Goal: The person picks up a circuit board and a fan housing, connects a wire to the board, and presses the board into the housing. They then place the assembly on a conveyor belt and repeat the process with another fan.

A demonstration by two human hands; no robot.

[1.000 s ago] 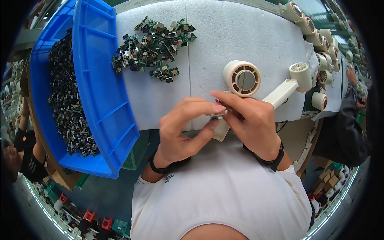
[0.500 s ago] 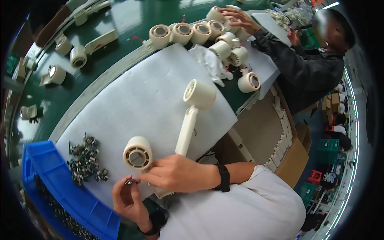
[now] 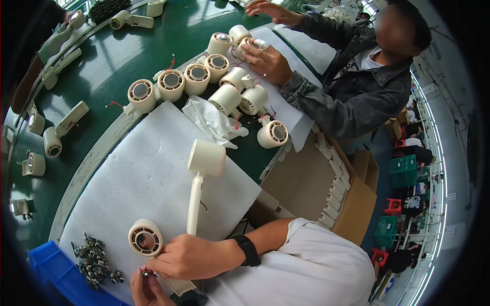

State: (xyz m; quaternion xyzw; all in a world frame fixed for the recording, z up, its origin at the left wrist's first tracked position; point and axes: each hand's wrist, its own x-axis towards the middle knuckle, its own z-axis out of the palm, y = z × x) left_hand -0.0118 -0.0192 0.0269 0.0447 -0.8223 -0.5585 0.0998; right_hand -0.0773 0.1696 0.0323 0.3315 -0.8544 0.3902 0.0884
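Observation:
My left hand point(image 3: 145, 291), low in the view, pinches a small circuit board point(image 3: 148, 274) between thumb and fingers. A bit of red shows at the board. My right hand point(image 3: 196, 256), with a black band at its wrist, is closed over a cream handheld fan point(image 3: 132, 241) just below its round head. The fan's handle comes out under that hand, and the fingertips almost meet the left hand's at the board. Beyond the right hand a second cream handheld fan point(image 3: 206, 159) lies on the white foam sheet point(image 3: 122, 188). Small circuit boards point(image 3: 94, 262) are piled left of my hands.
A blue bin point(image 3: 53, 268) borders the foam at lower left. Several fan heads point(image 3: 197, 75) and a white glove point(image 3: 212, 120) lie farther off. At right stands an open carton point(image 3: 301, 178) lined with pale parts. Across the corner, a co-worker's hand point(image 3: 270, 62) touches a fan.
The view has swung, so the table and its things appear farther left and lower. My hands remain together by the fan. One of the co-worker's hands is now raised.

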